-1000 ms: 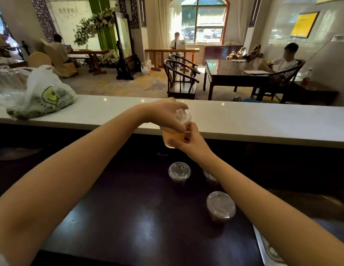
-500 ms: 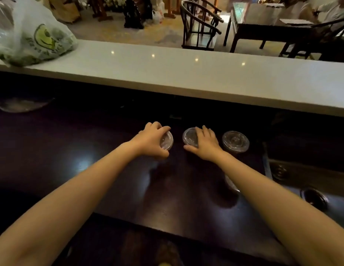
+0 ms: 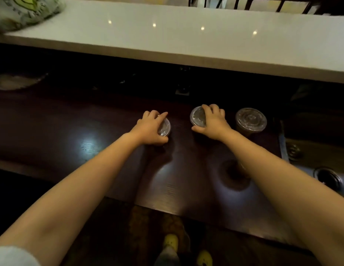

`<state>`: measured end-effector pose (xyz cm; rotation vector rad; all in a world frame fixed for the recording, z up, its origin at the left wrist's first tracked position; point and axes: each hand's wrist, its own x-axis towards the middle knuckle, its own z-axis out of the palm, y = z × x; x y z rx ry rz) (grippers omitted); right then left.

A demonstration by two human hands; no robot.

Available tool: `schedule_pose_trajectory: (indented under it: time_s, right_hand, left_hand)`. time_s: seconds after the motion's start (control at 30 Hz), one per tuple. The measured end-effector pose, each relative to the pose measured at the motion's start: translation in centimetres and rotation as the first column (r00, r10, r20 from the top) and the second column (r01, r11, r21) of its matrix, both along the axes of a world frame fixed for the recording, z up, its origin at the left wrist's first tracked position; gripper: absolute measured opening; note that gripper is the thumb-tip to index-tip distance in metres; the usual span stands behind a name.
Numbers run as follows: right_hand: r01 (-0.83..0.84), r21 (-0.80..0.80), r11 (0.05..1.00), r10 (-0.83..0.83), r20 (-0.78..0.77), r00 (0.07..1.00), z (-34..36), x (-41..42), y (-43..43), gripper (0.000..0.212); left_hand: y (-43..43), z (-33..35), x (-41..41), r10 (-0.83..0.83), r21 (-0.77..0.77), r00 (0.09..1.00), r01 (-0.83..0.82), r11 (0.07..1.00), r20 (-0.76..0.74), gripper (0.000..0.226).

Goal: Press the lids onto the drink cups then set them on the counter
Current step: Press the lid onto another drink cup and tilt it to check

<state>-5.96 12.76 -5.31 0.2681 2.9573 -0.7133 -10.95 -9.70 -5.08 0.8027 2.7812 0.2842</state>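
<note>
— Where are your hands?
— Both are down on the dark desk (image 3: 109, 135). My left grip (image 3: 151, 127) is clamped over the left cup (image 3: 165, 127), with the fingers curled across its clear lid and the thumb hooked round the near side.
— And the other one?
— My right grip (image 3: 213, 121) is clamped on the middle cup (image 3: 197, 116). The fingers curl over the right part of the lid and the thumb sits against the near rim. The lid's left half shows bare.
— Are the lids fully seated?
— I cannot tell from up here.
— Do those two cups touch?
— No. They stand upright, near each other, with a strip of dark wood between them.
— Anything else in the row?
— A third cup (image 3: 250, 120) stands to the right, near my right grip but apart from it. It has a clear lid on top and brown drink showing through its wall.
— What lies beyond them?
— The white upper desk (image 3: 186, 41) runs across, higher and farther off, dotted with light spots. A plastic bag (image 3: 23, 12) with green print lies at its left end.
— And to your right?
— A metal sink (image 3: 328, 177) with a round drain, past my right forearm.
</note>
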Motion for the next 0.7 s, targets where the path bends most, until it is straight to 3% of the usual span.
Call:
schedule_pose_trajectory:
  time_s: [0.17, 0.23, 0.27, 0.33, 0.4, 0.47, 0.57, 0.7]
  right_hand:
    - [-0.061, -0.022, 0.998, 0.059, -0.056, 0.997, 0.0, 4.1, -1.5, 0.093]
    - [-0.090, -0.001, 0.996, 0.090, -0.097, 0.991, -0.2, 6.5, -2.6, 0.094]
    - [-0.105, 0.012, 0.994, 0.106, -0.111, 0.988, -0.2, 7.8, -3.2, 0.094]
    - [-0.140, 0.035, 0.990, 0.143, -0.106, 0.984, -0.4, 10.2, -4.3, 0.095]
    - [-0.155, -0.035, 0.987, 0.150, -0.100, 0.984, -0.6, 12.0, -5.0, 0.092]
    - [-0.090, -0.228, 0.969, 0.068, -0.104, 0.992, -0.6, 12.9, -5.1, 0.076]
    - [-0.027, -0.363, 0.931, -0.022, -0.129, 0.991, -0.9, 12.6, -4.7, 0.052]
    - [-0.057, -0.438, 0.897, -0.023, -0.174, 0.984, -2.1, 12.4, -4.6, 0.046]
  left_hand:
    - [-0.3, -0.5, 0.0, -0.028, -0.087, 0.999, 0.027, 0.996, -0.019, 0.102]
    - [-0.3, -0.2, 0.7, -0.013, -0.062, 0.996, 0.007, 0.998, -0.090, 0.098]
    - [-0.2, 0.0, 1.5, 0.000, 0.005, 0.984, 0.001, 1.000, -0.179, 0.091]
    - [0.3, 0.3, 4.2, 0.072, 0.294, 0.946, 0.026, 0.955, -0.316, 0.069]
    - [1.3, 0.0, 8.3, 0.150, 0.593, 0.956, 0.029, 0.805, -0.251, 0.052]
    - [2.7, -1.0, 12.3, 0.159, 0.715, 0.982, -0.040, 0.698, -0.100, 0.046]
    - [4.8, -2.7, 15.1, 0.173, 0.723, 0.981, -0.182, 0.666, 0.087, 0.050]
    - [6.1, -4.3, 15.4, 0.202, 0.668, 0.976, -0.201, 0.716, 0.077, 0.047]
